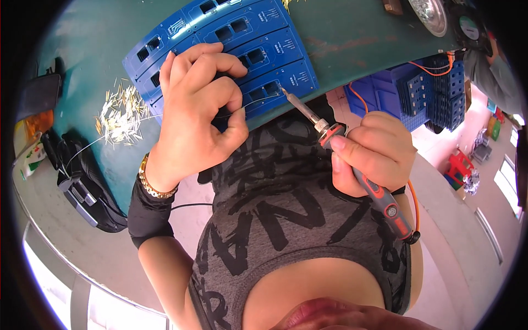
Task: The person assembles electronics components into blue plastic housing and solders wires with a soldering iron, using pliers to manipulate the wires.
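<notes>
Your left hand (pixel 195 110) sat at about ten o'clock from your chest, fingers curled narrow and pinching a thin strand of solder wire (pixel 250 103) between thumb and forefinger. Your right hand (pixel 374 159), at about three o'clock, was closed around the orange and grey soldering iron (pixel 352 165), its metal tip slanting up toward eleven o'clock. That tip met the wire's end at the near edge of the blue circuit board panel (pixel 242 38), which lay on the green tabletop (pixel 352 33) at twelve o'clock. A heap of small brass pins (pixel 118 116) lay at nine o'clock, just left of the panel. Blue crates (pixel 423 93) stood at two o'clock, below the tabletop.
</notes>
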`<move>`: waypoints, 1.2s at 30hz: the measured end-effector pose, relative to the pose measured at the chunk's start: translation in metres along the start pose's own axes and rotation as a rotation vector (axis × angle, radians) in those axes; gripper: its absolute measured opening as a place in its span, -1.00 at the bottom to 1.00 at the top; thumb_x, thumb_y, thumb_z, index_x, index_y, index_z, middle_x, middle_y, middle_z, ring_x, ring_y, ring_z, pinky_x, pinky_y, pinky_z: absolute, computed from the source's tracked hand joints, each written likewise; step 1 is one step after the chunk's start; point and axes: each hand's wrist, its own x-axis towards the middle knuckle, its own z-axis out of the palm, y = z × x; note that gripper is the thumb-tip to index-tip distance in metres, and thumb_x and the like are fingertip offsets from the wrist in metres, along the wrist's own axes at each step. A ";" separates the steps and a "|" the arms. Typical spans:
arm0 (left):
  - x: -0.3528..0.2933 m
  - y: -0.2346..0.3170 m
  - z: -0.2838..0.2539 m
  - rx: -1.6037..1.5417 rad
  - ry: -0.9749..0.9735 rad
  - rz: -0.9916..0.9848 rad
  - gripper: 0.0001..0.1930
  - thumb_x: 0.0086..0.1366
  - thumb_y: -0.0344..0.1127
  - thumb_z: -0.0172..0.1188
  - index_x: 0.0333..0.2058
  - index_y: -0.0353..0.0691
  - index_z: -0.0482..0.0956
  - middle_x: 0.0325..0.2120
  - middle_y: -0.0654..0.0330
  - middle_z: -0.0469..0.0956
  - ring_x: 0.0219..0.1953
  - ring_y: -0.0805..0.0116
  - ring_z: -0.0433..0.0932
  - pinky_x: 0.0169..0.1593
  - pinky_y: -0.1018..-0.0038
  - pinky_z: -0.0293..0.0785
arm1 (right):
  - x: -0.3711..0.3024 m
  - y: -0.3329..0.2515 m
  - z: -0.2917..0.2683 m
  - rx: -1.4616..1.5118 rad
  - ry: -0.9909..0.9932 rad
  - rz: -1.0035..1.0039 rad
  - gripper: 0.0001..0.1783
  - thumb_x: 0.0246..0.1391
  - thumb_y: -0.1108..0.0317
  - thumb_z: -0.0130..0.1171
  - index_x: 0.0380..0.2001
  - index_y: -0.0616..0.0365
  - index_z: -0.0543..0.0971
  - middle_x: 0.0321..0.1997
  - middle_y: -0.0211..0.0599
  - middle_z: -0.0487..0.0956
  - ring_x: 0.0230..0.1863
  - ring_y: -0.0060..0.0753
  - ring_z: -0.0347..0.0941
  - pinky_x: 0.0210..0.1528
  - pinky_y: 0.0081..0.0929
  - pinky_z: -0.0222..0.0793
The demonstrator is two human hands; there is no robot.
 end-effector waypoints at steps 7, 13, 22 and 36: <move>-0.002 -0.002 0.003 0.008 0.014 -0.018 -0.82 -0.18 -0.53 0.23 -0.58 -0.15 0.42 -0.17 0.27 0.48 0.14 0.00 0.36 0.23 -0.24 0.00 | 0.002 -0.001 0.001 0.024 -0.063 0.001 -0.68 -0.47 0.56 0.27 -0.44 0.24 0.61 -0.66 -0.46 0.35 -0.76 -0.49 0.15 -0.73 -0.55 -0.03; -0.003 -0.004 0.003 -0.010 0.040 -0.029 -0.82 -0.17 -0.56 0.20 -0.58 -0.16 0.40 -0.17 0.28 0.51 0.14 0.01 0.38 0.25 -0.17 0.00 | 0.003 -0.004 0.004 0.006 -0.036 0.027 -0.68 -0.45 0.59 0.28 -0.42 0.24 0.60 -0.66 -0.45 0.36 -0.76 -0.48 0.19 -0.73 -0.54 0.02; -0.002 -0.005 -0.001 -0.001 0.007 -0.019 -0.79 -0.18 -0.61 0.15 -0.60 -0.23 0.30 -0.14 0.12 0.56 0.14 -0.05 0.41 0.22 0.11 0.19 | 0.008 -0.005 0.013 0.023 0.019 0.061 -0.67 -0.38 0.62 0.28 -0.37 0.24 0.60 -0.65 -0.42 0.39 -0.75 -0.45 0.24 -0.72 -0.55 0.07; -0.003 -0.007 -0.002 -0.029 -0.023 -0.031 -0.82 -0.17 -0.58 0.16 -0.62 -0.19 0.35 -0.12 0.23 0.53 0.18 0.03 0.37 0.27 -0.04 0.01 | 0.008 0.000 0.014 0.049 -0.071 -0.047 -0.65 -0.41 0.62 0.22 -0.36 0.33 0.61 -0.68 -0.33 0.42 -0.78 -0.46 0.20 -0.73 -0.57 0.06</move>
